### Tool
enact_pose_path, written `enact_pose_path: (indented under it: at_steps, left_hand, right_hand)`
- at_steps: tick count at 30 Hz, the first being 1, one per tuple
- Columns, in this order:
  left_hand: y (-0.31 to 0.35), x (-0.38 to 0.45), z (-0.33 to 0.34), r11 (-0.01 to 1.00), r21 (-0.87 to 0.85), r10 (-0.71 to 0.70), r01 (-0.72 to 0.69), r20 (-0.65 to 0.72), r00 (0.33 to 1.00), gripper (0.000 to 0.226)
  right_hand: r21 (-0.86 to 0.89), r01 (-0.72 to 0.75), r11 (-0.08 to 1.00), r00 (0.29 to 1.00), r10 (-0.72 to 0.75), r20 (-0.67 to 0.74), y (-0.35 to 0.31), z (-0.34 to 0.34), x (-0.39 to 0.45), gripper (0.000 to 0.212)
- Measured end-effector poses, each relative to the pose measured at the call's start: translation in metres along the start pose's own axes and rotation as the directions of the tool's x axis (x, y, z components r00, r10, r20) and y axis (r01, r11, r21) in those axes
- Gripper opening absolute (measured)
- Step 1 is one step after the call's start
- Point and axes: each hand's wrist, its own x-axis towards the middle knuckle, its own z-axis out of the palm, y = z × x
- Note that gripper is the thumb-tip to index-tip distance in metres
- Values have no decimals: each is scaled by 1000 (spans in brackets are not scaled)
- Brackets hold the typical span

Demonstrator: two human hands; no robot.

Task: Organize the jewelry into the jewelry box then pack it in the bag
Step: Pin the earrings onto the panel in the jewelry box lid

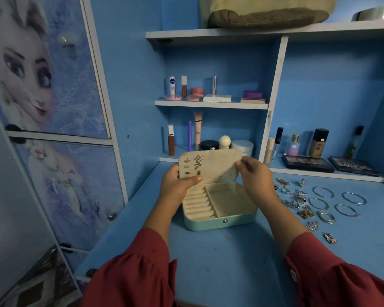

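Jewelry box (220, 209), mint-green outside and cream inside, sits open at centre of the blue desk (231, 262). Ring rolls fill its 9 o'clock half; the 3 o'clock half is one plain compartment. A snap stud shows on the front wall.

Earring panel (210, 166), cream with rows of small holes, stands upright over the box's back edge, tilted toward the camera. Several earrings (198, 161) are pinned near its 9 o'clock end; two are star-like, the rest too small to make out.

Left hand (175, 185) grips the panel's 9 o'clock edge, thumb (193, 179) laid across the lower front, fingers curled behind. Right hand (256, 178) pinches the 3 o'clock edge between thumb and fingers. Both wrists come out of dark red sleeves (142, 269).

Loose jewelry (297, 200) lies on the desk at 3 o'clock of the box, just beside the right wrist: a cluster of small silver and gold pieces, then silver bangles (333, 202) farther out in two columns.

Cosmetics (208, 94) line the shelves at 12 o'clock; two eyeshadow palettes (308, 163) rest on the low ledge at 2 o'clock. A beige bag (268, 12) sits on the top shelf.
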Motion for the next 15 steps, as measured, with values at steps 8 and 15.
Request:
enact_pose_path:
  at_steps: [8,15]
  left_hand:
    - [-4,7,1,999,-30,-43,43,-5,999,19]
    - [-6,14,2,999,-38,-24,24,19,1000,19]
  right_hand:
    - [25,0,1000,1000,0,5,2,0,1,33]
    - [22,1,1000,1000,0,-9,6,-1,3,30]
